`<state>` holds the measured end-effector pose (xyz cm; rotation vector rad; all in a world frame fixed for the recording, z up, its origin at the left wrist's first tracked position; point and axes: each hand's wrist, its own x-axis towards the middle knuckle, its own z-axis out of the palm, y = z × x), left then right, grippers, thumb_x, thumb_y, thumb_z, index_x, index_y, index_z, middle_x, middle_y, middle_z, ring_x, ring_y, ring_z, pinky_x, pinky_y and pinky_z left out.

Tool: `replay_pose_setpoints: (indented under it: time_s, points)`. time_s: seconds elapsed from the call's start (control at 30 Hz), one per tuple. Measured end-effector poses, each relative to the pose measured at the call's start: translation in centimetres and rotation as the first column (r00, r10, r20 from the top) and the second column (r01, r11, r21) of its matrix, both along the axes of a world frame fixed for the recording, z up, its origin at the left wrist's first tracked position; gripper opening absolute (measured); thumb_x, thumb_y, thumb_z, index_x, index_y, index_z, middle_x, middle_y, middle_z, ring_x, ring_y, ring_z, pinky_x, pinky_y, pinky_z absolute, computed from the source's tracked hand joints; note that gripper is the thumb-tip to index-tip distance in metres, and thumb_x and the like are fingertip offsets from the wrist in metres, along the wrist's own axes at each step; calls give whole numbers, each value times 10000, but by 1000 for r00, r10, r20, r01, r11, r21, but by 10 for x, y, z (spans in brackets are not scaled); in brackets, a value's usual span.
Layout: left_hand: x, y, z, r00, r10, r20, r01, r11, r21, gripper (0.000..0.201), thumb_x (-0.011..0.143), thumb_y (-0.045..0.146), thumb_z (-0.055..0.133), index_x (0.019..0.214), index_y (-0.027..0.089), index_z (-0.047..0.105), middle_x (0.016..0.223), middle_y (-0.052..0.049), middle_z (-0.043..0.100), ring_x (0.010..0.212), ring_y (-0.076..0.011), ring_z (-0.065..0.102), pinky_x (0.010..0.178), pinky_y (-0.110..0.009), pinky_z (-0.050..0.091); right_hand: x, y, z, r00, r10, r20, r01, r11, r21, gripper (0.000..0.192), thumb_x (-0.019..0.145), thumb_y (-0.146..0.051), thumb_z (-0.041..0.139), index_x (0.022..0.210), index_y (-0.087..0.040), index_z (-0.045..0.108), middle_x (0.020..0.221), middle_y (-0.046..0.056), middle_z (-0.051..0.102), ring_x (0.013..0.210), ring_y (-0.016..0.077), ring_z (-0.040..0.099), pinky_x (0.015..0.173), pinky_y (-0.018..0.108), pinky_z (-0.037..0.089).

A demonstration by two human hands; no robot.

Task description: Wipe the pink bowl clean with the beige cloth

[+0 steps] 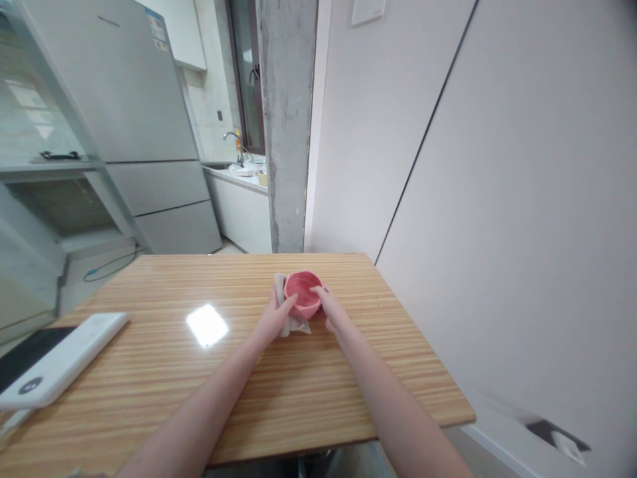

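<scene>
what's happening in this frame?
A person at a wooden table has both bare hands on a small pink bowl near the far edge. The left hand grips the bowl's left side together with a white cloth, which lies partly under the bowl. The right hand holds the right side, a finger over the rim. A white device lies at the table's left end. A fridge stands behind.

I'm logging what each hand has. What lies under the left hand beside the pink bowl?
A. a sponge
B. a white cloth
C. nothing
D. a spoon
B: the left hand presses a crumpled white cloth against the side of the pink bowl, while the right hand steadies the bowl's other side.
</scene>
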<state>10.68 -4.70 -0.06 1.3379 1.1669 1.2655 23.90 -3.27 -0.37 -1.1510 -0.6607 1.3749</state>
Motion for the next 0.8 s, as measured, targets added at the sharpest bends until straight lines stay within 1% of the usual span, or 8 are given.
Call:
replay_pose_setpoints:
  time_s: [0.07, 0.13, 0.23, 0.3, 0.4, 0.5, 0.63, 0.8]
  points:
    - [-2, 0, 4, 1000, -3, -26, 3, 1000, 5, 581, 750, 406, 605, 1250, 162, 439, 1238, -119, 567, 1171, -250, 522, 1017, -361, 372, 1, -1, 2, 999, 24, 23, -23, 999, -39, 312, 608, -298, 598, 916, -252, 582, 705, -37, 656, 650, 154, 577, 581, 260, 426]
    - [-3, -1, 9, 998, -14, -64, 17, 999, 40, 550, 760, 427, 594, 1232, 178, 461, 1241, -109, 565, 1182, -247, 512, 1021, -358, 364, 4, 0, 2, 1000, 3, -10, -3, 1000, -26, 310, 623, -307, 572, 928, -250, 586, 717, -32, 663, 644, 156, 579, 566, 260, 423]
    - [-5, -1, 13, 993, 17, -120, -10, 998, 63, 541, 749, 430, 605, 1211, 178, 478, 1234, -113, 566, 1182, -254, 509, 1014, -366, 363, 14, 8, -2, 995, -93, -43, 94, 995, 38, 328, 631, -339, 556, 941, -240, 588, 798, -14, 681, 708, 172, 603, 579, 265, 438]
    - [-7, 2, 11, 985, 67, -161, -57, 996, 67, 553, 736, 394, 618, 1219, 169, 470, 1230, -121, 565, 1170, -259, 514, 1008, -380, 364, 28, 15, -6, 979, -203, 5, 203, 978, 44, 374, 639, -379, 550, 989, -250, 566, 844, -15, 677, 725, 176, 607, 572, 267, 440]
    - [-12, 7, 3, 969, 95, -229, -68, 990, 123, 558, 734, 325, 607, 1244, 160, 451, 1226, -124, 561, 1151, -257, 519, 1013, -396, 355, 58, 25, -13, 888, -435, 152, 428, 901, 77, 428, 636, -381, 533, 1039, -239, 522, 955, 8, 654, 811, 173, 611, 620, 261, 461]
    - [-15, 10, -4, 960, 79, -269, -31, 983, 181, 531, 745, 295, 586, 1244, 170, 456, 1208, -114, 568, 1133, -253, 522, 1007, -404, 356, 88, 31, -20, 782, -574, 243, 550, 819, 163, 488, 648, -381, 518, 1109, -224, 489, 1072, 39, 619, 927, 173, 596, 735, 269, 474]
    - [-15, 10, -8, 958, 64, -280, -7, 979, 201, 509, 760, 291, 573, 1245, 182, 461, 1204, -105, 569, 1132, -248, 519, 1004, -402, 357, 114, 35, -29, 718, -634, 287, 610, 772, 180, 499, 645, -361, 524, 1113, -189, 503, 1082, 63, 610, 939, 178, 589, 805, 289, 470]
    - [-14, 7, -8, 947, 58, -315, 18, 973, 231, 535, 780, 311, 560, 1280, 166, 436, 1241, -121, 547, 1160, -252, 503, 1012, -404, 352, 123, 37, -35, 632, -641, 435, 636, 750, 182, 537, 623, -358, 558, 1122, -163, 517, 1055, 81, 622, 944, 200, 583, 841, 318, 462]
